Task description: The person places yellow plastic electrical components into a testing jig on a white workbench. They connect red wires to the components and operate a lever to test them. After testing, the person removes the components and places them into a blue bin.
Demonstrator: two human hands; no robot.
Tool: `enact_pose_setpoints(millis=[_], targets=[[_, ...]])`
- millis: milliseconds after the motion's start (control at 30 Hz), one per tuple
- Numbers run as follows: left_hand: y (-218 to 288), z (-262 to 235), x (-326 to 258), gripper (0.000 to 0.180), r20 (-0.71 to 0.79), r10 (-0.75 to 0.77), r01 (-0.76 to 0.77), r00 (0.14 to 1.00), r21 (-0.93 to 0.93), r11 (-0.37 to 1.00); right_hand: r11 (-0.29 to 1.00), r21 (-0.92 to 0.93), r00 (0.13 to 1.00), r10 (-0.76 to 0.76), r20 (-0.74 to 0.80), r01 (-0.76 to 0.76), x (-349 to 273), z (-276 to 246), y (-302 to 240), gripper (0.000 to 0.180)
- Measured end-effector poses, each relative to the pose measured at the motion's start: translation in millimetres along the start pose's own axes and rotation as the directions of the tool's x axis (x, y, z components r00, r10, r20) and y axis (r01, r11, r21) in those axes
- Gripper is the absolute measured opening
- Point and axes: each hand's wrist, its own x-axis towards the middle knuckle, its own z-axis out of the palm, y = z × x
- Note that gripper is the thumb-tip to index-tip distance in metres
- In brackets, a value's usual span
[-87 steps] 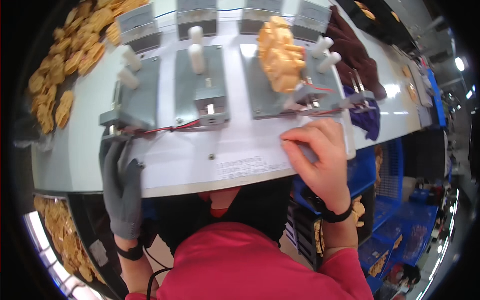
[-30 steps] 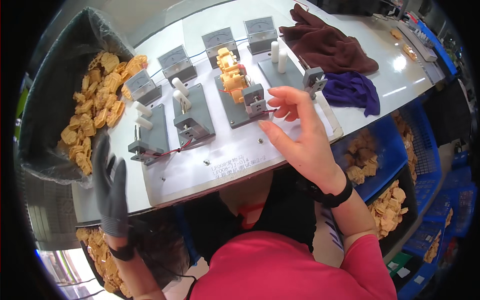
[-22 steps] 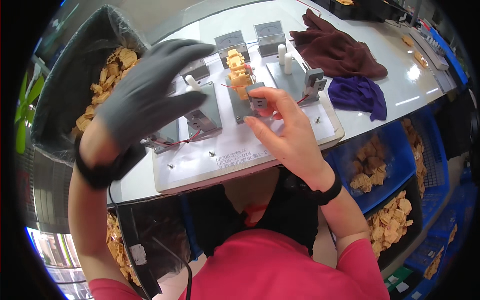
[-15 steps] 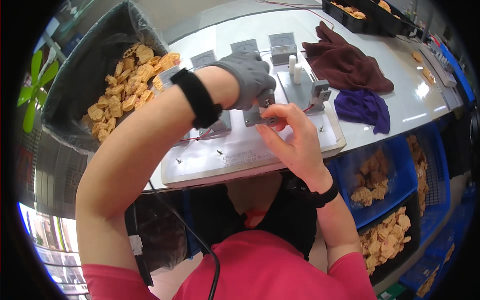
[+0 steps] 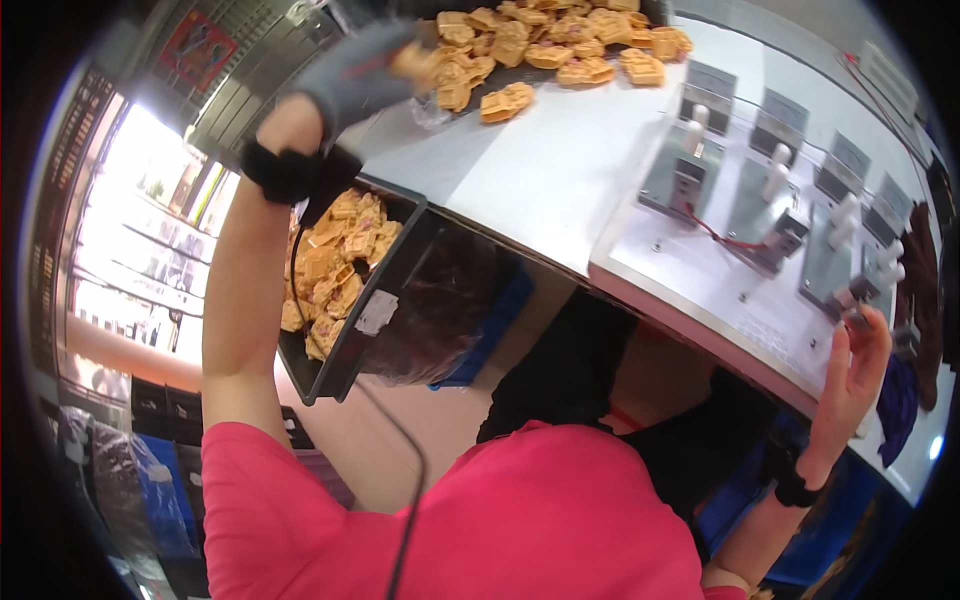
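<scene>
My left hand [image 5: 365, 85], in a grey glove, is raised at the upper left and smeared by motion. A tan moulded piece [image 5: 412, 66] shows at its fingertips, gripped there. My bare right hand [image 5: 852, 370] is at the right end of a white board [image 5: 700, 285] with fingers apart, its fingertips at the rightmost grey fixture [image 5: 855, 297]. Several grey fixtures with white upright pegs [image 5: 777, 170] stand along the board, with meters [image 5: 845, 163] behind them. Red wires [image 5: 725, 237] run between fixture blocks.
Many tan pieces [image 5: 550, 55] lie at the table's far left. Below my left forearm, a black bin [image 5: 402, 245] holds more. A black cable [image 5: 415, 500] crosses in front of me. Purple cloth [image 5: 897, 400] and brown cloth [image 5: 920, 290] lie beyond the board's right end.
The view has swung left. My left hand has left the fixtures for the far-left pile and now has a tan piece at its fingertips. My right hand remains near the fixtures.
</scene>
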Motion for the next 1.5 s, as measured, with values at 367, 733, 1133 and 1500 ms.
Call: enact_pose_setpoints(millis=[367,733,1133,1500], targets=[[-153.5,134.8,-102.0,0.036,-0.092,-0.721,0.723,0.686,-0.018,0.690,0.985,-0.148,0.996,0.081,-0.044,-0.087,1.4,-2.1,-5.1,0.040],[-55.9,205.5,141.8,0.085,0.293,-0.458,0.498,0.839,-0.075,0.864,0.981,-0.190,0.997,0.034,-0.073,-0.048,-2.3,1.7,-6.8,0.040],[-15.0,140.6,64.5,0.053,0.301,-0.146,0.280,0.942,-0.949,-0.147,0.929,-0.369,0.974,-0.089,-0.211,0.005,2.5,20.0,-29.6,0.041],[68.5,113.3,50.8,0.046,0.331,0.129,0.327,0.935,-0.661,-0.675,0.985,0.116,0.955,0.094,0.281,-0.131,3.7,159.3,-99.2,0.058]])
